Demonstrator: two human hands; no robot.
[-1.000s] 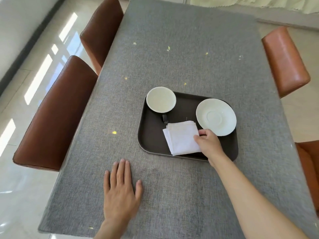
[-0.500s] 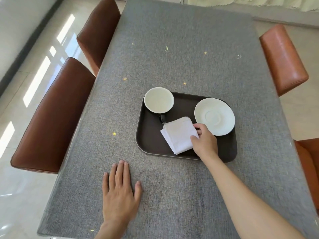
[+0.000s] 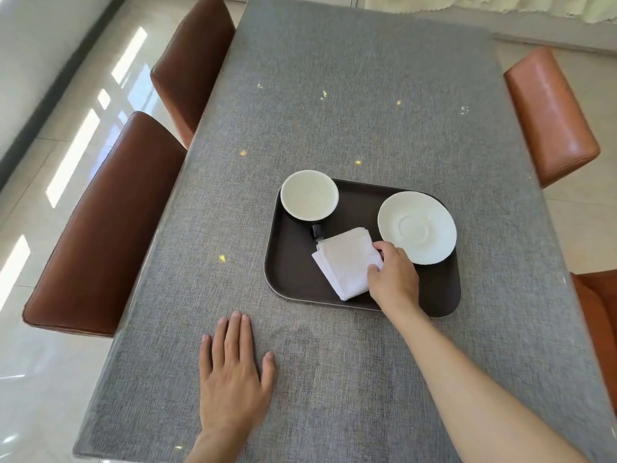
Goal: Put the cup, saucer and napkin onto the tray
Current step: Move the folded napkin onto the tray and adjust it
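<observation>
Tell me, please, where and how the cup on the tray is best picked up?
Grip the cup by its dark handle, which points toward the person, coming from the near side. It stands upright at the tray's far left corner; the napkin lies just by the handle, so the fingers have little room.

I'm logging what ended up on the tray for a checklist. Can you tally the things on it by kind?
Cup: 1
Saucer: 1
Napkin: 1
Total: 3, all on the dark tray. The right hand is on the napkin; the left hand lies flat on the table.
</observation>
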